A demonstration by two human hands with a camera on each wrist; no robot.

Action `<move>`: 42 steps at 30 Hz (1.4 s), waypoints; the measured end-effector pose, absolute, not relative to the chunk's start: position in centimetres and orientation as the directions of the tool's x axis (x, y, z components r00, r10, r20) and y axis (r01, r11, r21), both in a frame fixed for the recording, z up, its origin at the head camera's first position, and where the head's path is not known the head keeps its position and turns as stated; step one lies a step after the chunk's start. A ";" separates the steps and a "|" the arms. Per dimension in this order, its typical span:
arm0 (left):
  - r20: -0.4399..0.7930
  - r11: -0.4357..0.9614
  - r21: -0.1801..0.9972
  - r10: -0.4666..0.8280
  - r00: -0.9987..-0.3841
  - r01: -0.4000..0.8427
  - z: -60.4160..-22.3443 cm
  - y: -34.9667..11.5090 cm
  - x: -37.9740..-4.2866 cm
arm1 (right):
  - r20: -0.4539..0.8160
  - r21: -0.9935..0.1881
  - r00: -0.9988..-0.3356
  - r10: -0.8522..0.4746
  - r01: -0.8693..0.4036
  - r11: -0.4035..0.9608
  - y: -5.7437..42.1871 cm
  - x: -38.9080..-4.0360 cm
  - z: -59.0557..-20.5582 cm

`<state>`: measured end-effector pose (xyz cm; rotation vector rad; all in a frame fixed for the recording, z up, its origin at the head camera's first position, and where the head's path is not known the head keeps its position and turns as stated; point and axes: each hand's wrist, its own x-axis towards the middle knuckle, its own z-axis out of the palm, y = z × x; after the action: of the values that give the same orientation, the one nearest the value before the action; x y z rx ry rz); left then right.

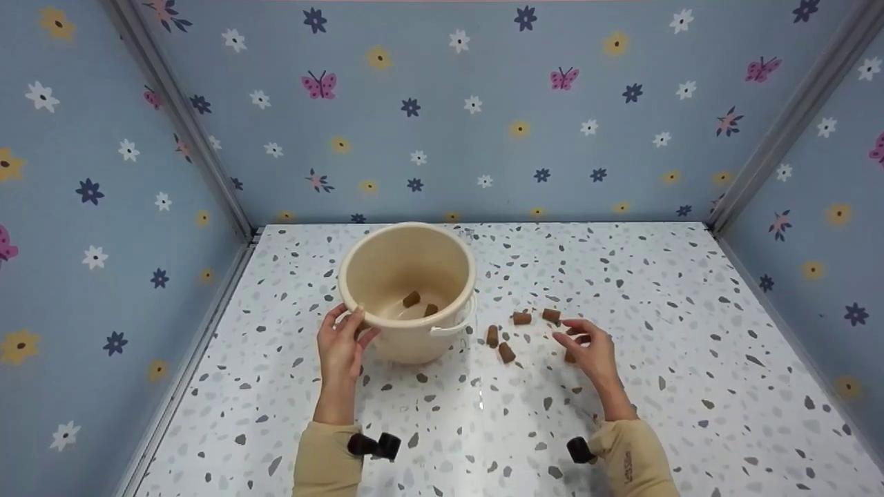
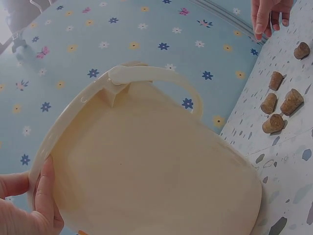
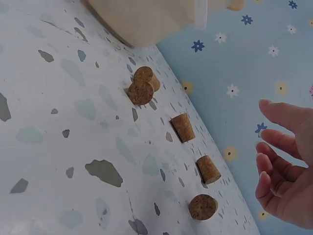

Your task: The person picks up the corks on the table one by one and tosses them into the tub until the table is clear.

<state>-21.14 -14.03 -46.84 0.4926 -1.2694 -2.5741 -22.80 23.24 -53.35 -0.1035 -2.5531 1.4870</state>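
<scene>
Speckled tabletop [image 1: 476, 442]; right grip [image 1: 592, 353] half-hides one cork [image 1: 570, 357].

Booth: three-sided enclosure; home, lab or workshop could not be told.
Walls: blue back panel [image 1: 442, 131], left panel [image 1: 62, 310] and right panel [image 1: 815, 228] bore flower-and-butterfly print.
Corners: grey left strip [image 1: 186, 121] and right strip [image 1: 789, 121] joined them.
Base: terrazzo-patterned surface [image 1: 725, 414].
Wrists: black cameras [image 1: 390, 447] suggested a recording setup.

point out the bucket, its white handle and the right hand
Bucket [image 1: 409, 345]: head view, on its outer wall.
White handle [image 2: 152, 74]: left wrist view, on its curved band.
Right hand [image 1: 595, 351]: head view, on its back.
</scene>
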 end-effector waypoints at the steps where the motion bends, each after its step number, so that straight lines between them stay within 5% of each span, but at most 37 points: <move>1: -0.199 -0.596 0.801 -0.346 -0.917 0.051 -46.8 -14.0 -21.1 | 0.094 -0.865 -0.983 0.159 -0.001 0.503 23.5 -22.8 -53.5; 25: -0.160 -0.586 0.805 -0.358 -0.920 0.088 -47.1 -14.0 -21.2 | -0.157 -0.805 -0.971 0.180 0.231 0.546 26.2 -23.3 -56.3; 33: -0.050 -0.633 0.757 -0.305 -0.951 0.164 -53.8 -16.1 -24.4 | -0.152 -0.798 -0.973 0.173 0.225 0.559 26.3 -23.2 -56.6; 42: -0.056 -0.601 0.783 -0.328 -0.943 0.163 -51.7 -15.4 -23.4 | -0.163 -0.790 -0.972 0.172 0.233 0.568 26.4 -23.3 -56.6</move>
<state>-23.35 -15.44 -51.74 0.2816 -1.2289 -2.5720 -23.28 26.35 -56.60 -0.3667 -2.8412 1.4467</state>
